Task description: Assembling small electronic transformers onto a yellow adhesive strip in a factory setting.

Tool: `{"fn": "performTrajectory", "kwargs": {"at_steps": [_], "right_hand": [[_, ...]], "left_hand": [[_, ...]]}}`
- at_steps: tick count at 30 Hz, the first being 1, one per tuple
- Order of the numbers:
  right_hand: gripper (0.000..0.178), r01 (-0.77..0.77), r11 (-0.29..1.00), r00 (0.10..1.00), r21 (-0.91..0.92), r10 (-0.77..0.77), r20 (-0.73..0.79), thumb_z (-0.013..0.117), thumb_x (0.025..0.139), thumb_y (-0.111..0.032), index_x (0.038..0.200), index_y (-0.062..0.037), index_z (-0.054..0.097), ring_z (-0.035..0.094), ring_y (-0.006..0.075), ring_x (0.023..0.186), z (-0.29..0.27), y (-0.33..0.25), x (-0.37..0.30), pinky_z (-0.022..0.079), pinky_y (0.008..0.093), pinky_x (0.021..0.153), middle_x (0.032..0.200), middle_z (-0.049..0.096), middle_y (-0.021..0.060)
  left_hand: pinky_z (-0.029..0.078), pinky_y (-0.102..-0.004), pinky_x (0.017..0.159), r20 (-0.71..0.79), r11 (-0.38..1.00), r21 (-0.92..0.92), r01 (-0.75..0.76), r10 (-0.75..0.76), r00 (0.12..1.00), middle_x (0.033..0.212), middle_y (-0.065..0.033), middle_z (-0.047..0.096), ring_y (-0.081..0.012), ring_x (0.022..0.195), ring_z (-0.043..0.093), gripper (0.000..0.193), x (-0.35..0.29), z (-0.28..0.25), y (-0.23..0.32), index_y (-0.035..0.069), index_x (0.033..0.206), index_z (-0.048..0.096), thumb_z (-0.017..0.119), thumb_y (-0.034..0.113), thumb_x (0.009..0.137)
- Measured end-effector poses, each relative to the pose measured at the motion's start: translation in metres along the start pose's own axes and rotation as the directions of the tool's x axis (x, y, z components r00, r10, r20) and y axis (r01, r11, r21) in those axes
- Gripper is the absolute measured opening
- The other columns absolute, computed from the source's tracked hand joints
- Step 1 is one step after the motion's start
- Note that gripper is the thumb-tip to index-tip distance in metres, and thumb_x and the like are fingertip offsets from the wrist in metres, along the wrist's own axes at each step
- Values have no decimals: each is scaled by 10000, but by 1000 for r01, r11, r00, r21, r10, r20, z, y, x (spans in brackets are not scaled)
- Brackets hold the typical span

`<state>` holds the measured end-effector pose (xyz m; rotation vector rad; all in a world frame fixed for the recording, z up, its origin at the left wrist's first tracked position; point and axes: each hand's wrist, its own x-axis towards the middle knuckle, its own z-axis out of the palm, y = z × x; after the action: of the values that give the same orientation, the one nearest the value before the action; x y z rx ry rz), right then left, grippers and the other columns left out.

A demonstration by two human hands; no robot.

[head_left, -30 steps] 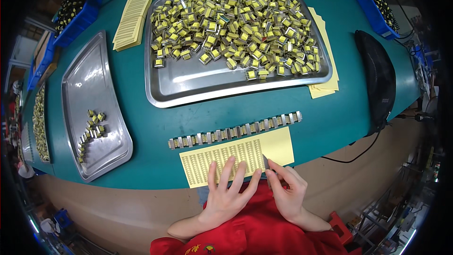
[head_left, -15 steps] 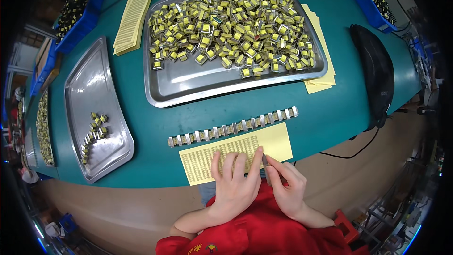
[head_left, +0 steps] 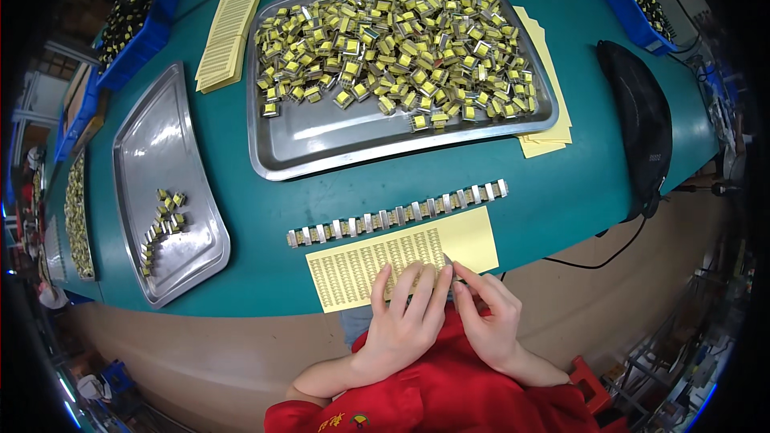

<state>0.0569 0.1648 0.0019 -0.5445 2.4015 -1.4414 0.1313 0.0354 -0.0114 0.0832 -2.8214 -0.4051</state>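
A yellow label sheet (head_left: 473, 242) with columns of small printed labels lies at the table's near edge. My left hand (head_left: 405, 317) rests on its lower part, fingers stretched out and lying flat. My right hand (head_left: 491, 321), at the sheet's lower edge beside my left fingertips, pinches a slim grey pointed tool (head_left: 448, 259). The tool's tip is over the sheet, at the end of the printed columns; the rest is mostly hidden by fingers. Just beyond the sheet stands a slanting row of small transformers (head_left: 399, 216) with silvery cores, set side by side.
A large metal tray (head_left: 321, 148) heaped with yellow-wrapped transformers sits beyond the row. To the left, a smaller metal tray (head_left: 156, 148) holds several more. Yellow sheets (head_left: 228, 36) lie by the large tray. A black case (head_left: 638, 128) is at right, blue bins (head_left: 132, 52) at the far corners.
The fingertips of my left hand have drawn back toward me and slightly right. The tool in my right hand now tilts with its tip farther onto the sheet.
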Motion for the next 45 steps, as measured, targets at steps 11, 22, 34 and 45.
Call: {"fn": "performTrajectory", "kwargs": {"at_steps": [11, 22, 34, 45], "right_hand": [[334, -36, 999, 999, 16, 36, 16, 677, 883, 44, 1214, 4, 673, 510, 35, 601, -1, -4, 0, 415, 190, 509, 761, 589, 15], [229, 63, 986, 998, -155, -66, -15, 754, 811, 25, 1032, -1, 701, 462, 55, 510, 2, -13, 1, 355, 220, 454, 678, 559, 13], [216, 246, 940, 965, -235, -261, -34, 745, 795, 69, 1001, 24, 696, 473, 76, 475, 6, -10, -2, 345, 235, 417, 662, 548, 24], [206, 264, 936, 958, -233, -282, -49, 735, 803, 84, 997, 35, 686, 476, 77, 473, 6, -10, -2, 347, 230, 417, 654, 537, 26]], "left_hand": [[314, -539, 1086, 22, 999, -54, 8, -7, 1000, 1281, -111, 552, -302, 1227, 507, 470, -6, -3, 0, 63, 1232, 639, 704, 120, 770], [365, -489, 1055, 43, 994, -111, -5, 10, 999, 1273, -125, 587, -273, 1210, 549, 405, -3, -11, -18, 14, 1171, 638, 699, 91, 778], [393, -495, 1021, 59, 998, -38, -42, 44, 997, 1230, -139, 592, -266, 1205, 542, 343, 1, -14, -16, 1, 1124, 633, 582, 149, 819], [398, -515, 1016, 71, 998, -27, -61, 63, 996, 1241, -159, 584, -283, 1214, 531, 364, 1, -16, -15, -7, 1123, 630, 577, 160, 804]]}}
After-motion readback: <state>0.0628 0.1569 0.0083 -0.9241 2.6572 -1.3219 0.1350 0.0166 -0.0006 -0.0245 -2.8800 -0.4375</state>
